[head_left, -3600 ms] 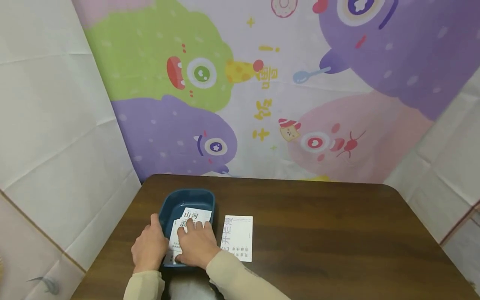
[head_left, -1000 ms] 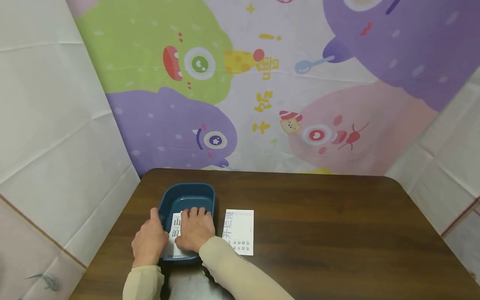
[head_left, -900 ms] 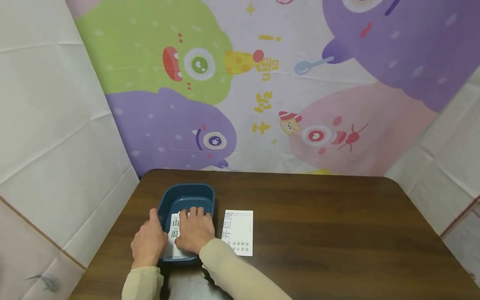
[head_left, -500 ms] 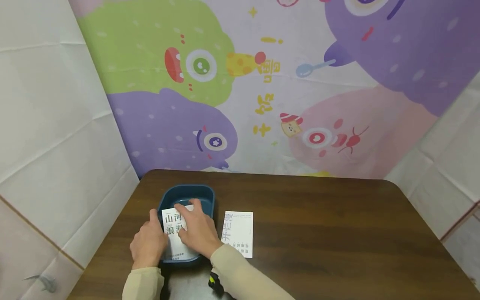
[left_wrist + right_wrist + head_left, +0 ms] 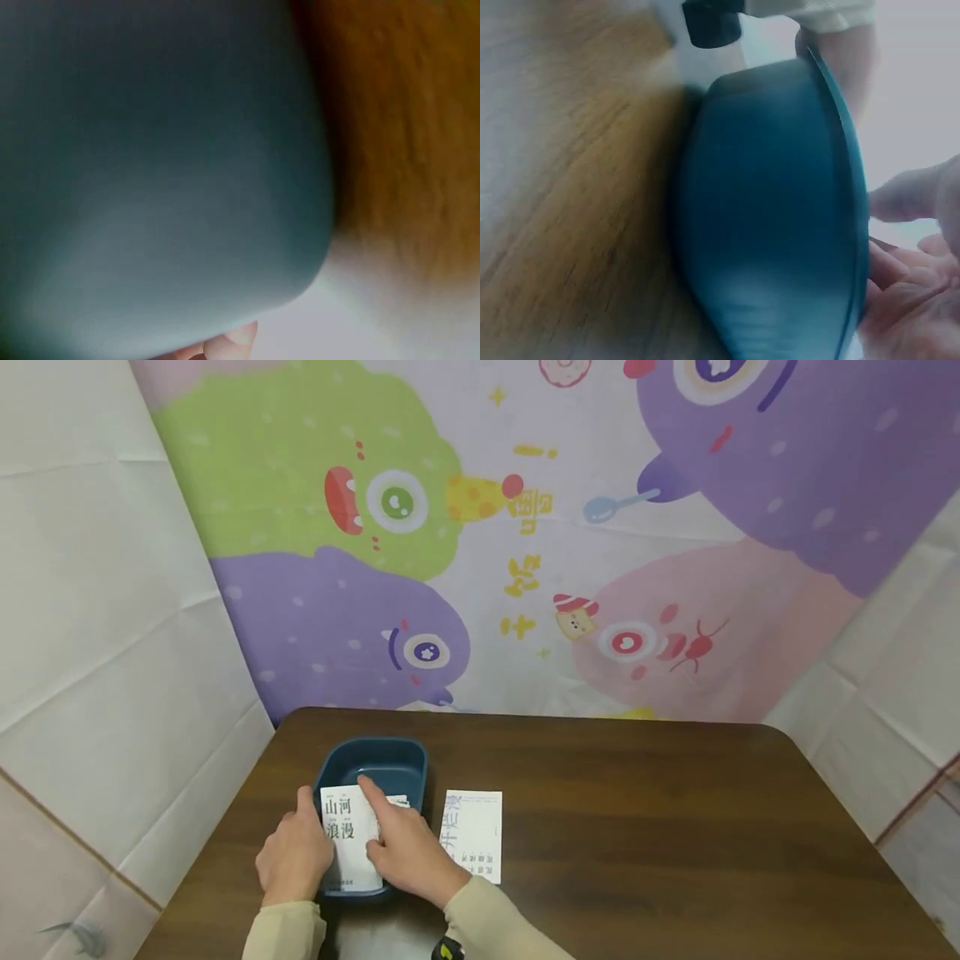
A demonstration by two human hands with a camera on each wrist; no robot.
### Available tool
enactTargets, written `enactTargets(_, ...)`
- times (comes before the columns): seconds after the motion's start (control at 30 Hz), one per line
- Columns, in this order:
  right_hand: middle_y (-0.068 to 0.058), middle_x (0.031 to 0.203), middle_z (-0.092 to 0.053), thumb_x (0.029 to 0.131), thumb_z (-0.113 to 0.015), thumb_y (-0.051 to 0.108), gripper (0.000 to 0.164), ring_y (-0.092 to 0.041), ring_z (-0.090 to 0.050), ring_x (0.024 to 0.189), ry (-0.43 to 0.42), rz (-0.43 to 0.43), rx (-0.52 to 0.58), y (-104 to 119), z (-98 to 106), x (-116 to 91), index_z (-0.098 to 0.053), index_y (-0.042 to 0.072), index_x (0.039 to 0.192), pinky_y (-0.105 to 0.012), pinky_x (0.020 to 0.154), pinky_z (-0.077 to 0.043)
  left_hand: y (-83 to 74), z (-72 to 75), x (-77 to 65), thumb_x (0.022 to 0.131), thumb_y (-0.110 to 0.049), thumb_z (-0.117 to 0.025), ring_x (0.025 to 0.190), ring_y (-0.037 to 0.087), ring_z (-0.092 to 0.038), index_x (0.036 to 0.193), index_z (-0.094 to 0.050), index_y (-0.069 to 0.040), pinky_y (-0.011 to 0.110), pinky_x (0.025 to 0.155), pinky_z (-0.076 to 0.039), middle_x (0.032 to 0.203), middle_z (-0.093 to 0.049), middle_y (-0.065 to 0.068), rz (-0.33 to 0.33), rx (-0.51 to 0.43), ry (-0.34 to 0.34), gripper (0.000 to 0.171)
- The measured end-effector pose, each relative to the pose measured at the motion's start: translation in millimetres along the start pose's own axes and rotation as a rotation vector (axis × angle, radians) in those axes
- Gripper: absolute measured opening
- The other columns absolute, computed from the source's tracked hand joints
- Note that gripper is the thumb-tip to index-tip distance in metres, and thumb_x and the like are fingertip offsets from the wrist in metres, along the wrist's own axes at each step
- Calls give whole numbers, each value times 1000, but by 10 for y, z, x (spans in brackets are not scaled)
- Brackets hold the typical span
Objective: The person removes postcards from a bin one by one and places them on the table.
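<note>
A dark blue tray (image 5: 381,750) stands at the left of the table, and white printed cards lie in its near part. My left hand (image 5: 296,860) holds the tray's left wall, one finger straight along the rim. My right hand (image 5: 411,843) reaches over the right rim and pinches the top card (image 5: 351,868) at its right edge, index finger along its upper corner and thumb on its side. Other cards (image 5: 397,800) show behind that hand, mostly covered. In the right wrist view the right thumb (image 5: 907,196) and curled fingers are past the tray's rim.
A single white card (image 5: 480,835) with purple print lies on the brown table (image 5: 637,827) just right of the tray. A cartoon-printed cloth (image 5: 510,677) hangs behind the table. Pale sheets (image 5: 90,610) flank it on both sides.
My right hand has gone from lying spread over the cards to pinching the top one at its side. That card has shifted left, uncovering others behind it. The left hand stays on the tray.
</note>
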State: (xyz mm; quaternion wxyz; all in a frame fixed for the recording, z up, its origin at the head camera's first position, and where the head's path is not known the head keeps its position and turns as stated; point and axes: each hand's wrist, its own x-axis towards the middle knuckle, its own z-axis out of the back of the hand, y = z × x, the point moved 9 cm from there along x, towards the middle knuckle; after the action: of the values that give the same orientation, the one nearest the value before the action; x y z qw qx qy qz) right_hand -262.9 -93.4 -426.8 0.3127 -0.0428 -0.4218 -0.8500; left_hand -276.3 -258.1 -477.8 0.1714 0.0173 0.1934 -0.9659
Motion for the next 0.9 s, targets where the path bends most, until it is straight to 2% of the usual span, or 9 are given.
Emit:
enactTargets(0.07,-11,126,-67,83,-60,-6,88,-7,-64,99,-10,71,-79,75,-18,-55,-19,21,156,-22,80,-55,13,-14,-7,87,-8,-55,72,41,-58,143,-24,-4,56,58,-48,101,-58,30,2,-2,3,64)
enactTargets(0.1,-11,133,-63,83,-59,-8,88,-9,-62,107,-27,95,-93,99,-18,-79,-18,20,156,-25,86,-54,18,-20,-13,87,-7,-55,72,41,-58,143,-24,-4,56,58,-48,100,-58,30,2,-3,7,65)
enactTargets(0.13,-10,132,-63,82,-58,-9,86,-11,-61,111,-53,113,-106,115,-9,-101,-22,18,155,-27,89,-53,22,-25,-19,87,-7,-55,72,41,-58,143,-24,-4,57,58,-47,101,-59,30,1,-5,7,64)
enactTargets(0.27,-7,117,-66,82,-58,-10,59,-11,-61,105,-173,137,-106,132,96,-176,-52,10,137,-26,89,-52,16,-42,-43,85,-7,-57,73,43,-59,143,-25,-4,58,58,-48,101,-60,31,-24,-13,-1,66)
enactTargets(0.33,-6,112,-66,82,-58,-10,45,-9,-62,96,-225,127,-79,128,181,-206,-60,7,124,-22,83,-53,8,-43,-50,84,-7,-57,74,45,-60,142,-25,-3,59,58,-47,103,-61,33,-35,-17,-10,66)
enactTargets(0.4,-6,112,-66,83,-58,-10,41,-8,-61,88,-261,101,-28,114,281,-222,-61,6,121,-19,76,-52,-6,-31,-53,84,-7,-57,75,47,-61,142,-26,-3,60,58,-47,103,-62,34,-45,-20,-24,66)
enactTargets(0.53,-5,119,-64,86,-57,-8,43,-6,-59,78,-289,31,79,88,511,-234,-58,7,126,-17,65,-50,-29,12,-48,83,-8,-61,76,49,-61,141,-28,-3,61,57,-47,102,-63,35,-56,-25,-52,67)
enactTargets(0.77,-6,116,-62,89,-53,-7,43,-12,-58,66,-217,-135,284,-24,873,-301,-59,12,127,-23,45,-52,-34,15,-36,84,-5,-62,74,47,-62,139,-29,-3,59,57,-48,102,-63,35,-36,-32,-50,65)
enactTargets(0.9,-11,104,-60,87,-55,-10,39,-18,-57,60,-201,-236,356,-197,1101,-357,-62,11,120,-30,44,-55,-42,43,-28,84,-3,-62,73,47,-62,138,-30,-2,60,57,-48,101,-63,36,-31,-27,-76,62)
